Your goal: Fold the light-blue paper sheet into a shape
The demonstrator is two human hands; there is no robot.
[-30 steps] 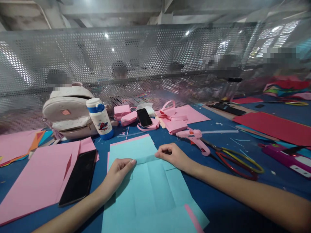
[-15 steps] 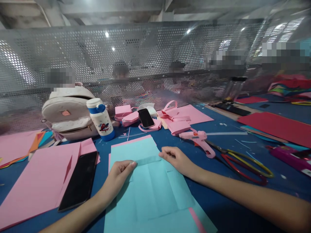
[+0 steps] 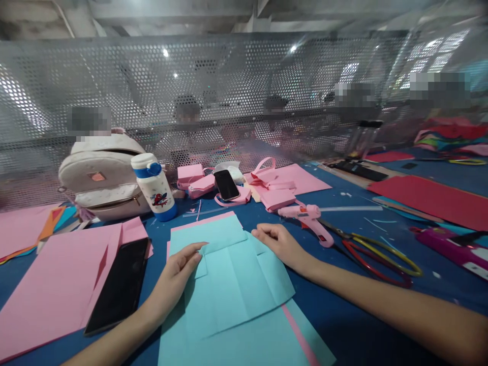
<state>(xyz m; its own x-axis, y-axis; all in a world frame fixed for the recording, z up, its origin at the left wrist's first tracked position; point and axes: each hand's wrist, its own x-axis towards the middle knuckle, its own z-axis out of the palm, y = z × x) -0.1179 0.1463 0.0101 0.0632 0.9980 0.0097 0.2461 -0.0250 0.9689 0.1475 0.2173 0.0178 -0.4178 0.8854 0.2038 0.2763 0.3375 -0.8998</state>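
A creased light-blue sheet of paper with fold lines and small cut flaps lies over a stack of blue and pink paper. At its far left corner, my left hand is closed, thumb and fingers pinching the edge. My right hand is closed at the far right corner, its fingertips against the paper; part of the grip is hidden. The sheet's near edge stands slightly off the stack. Just beyond my right hand lies a pink hot glue gun, and scissors with red and yellow handles rest beside it.
On the left are pink sheets and a black tablet-like device. A white backpack, a bottle, a phone and small pink paper bags stand farther back. Red sheets lie right, before a perforated metal screen.
The creased blue sheet has been drawn up, its near edge now lifted and curved above the stack. My left hand has shifted slightly left; the view has moved a little.
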